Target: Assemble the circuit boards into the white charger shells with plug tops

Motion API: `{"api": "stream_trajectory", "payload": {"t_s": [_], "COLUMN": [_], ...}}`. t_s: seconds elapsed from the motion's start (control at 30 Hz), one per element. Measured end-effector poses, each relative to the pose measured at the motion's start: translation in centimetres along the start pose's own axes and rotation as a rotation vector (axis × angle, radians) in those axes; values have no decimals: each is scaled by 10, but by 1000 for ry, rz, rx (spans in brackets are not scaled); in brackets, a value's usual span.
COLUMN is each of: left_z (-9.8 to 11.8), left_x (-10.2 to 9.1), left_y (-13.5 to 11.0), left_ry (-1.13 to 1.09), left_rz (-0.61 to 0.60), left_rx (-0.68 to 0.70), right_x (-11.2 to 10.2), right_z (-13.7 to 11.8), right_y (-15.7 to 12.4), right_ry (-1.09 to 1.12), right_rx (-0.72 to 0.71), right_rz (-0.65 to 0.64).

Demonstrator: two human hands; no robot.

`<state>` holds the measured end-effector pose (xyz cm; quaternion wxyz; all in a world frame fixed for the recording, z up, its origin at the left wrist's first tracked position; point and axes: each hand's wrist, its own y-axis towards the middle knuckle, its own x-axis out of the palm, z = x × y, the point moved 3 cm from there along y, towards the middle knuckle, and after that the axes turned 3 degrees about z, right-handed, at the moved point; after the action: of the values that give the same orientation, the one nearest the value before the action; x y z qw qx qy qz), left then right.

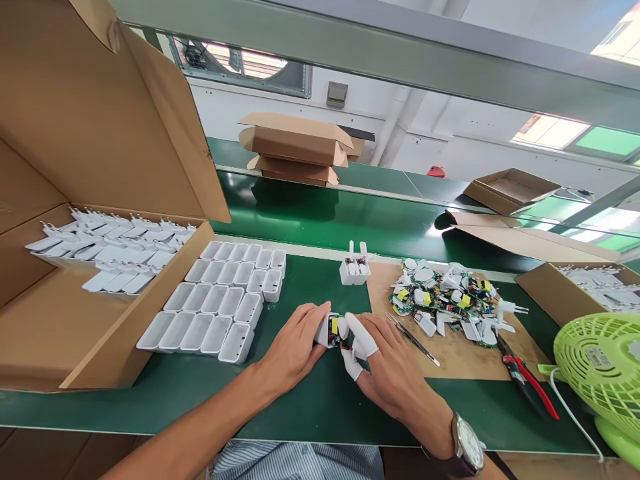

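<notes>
Both hands meet over the green bench near its front edge. My left hand (298,339) is closed around a white plastic housing (323,331). Inside the housing's open side sits a circuit board (335,327) with a yellow component and a white round part. My right hand (387,353), with white covers on thumb and forefinger, pinches the board at its right side. Behind the hands stand white housings (355,275) with boards in them and white parts sticking up. Rows of hollow white housings (205,300) lie to the left.
A big cardboard box (105,353) with white parts stands at left. On a cardboard sheet (395,363) lie piled circuit boards (443,297), tweezers (414,340) and red-handled pliers (527,377). A green fan (600,373) occupies the right edge. Cardboard boxes (297,143) stand behind.
</notes>
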<state>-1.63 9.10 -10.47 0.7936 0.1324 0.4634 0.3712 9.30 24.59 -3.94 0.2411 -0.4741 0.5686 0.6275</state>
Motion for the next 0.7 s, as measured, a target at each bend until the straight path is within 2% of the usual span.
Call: {"api": "stream_trajectory", "payload": {"t_s": [0.27,0.4,0.53,0.6,0.7], "left_z": [-3,-6,-3,0,-4], "left_x": [2,6,6,6,10], "left_y": [-3,-5,-5,-5,-3], "left_ry": [-28,-69,-222,-315,-346], "left_rz": [-3,-2,-93,-135,-42], "left_rx": [-20,-36,-153,-249,-287], "right_x": [3,5,9,20,58], "right_z": [4,3,10,25,56], "right_y": [-2,3,1,-8,-18], "right_ry": [4,-34,107,206,336], "right_rx": [31,-38,-20,30,25], "right_rz": [-43,-41,18,43,51]}}
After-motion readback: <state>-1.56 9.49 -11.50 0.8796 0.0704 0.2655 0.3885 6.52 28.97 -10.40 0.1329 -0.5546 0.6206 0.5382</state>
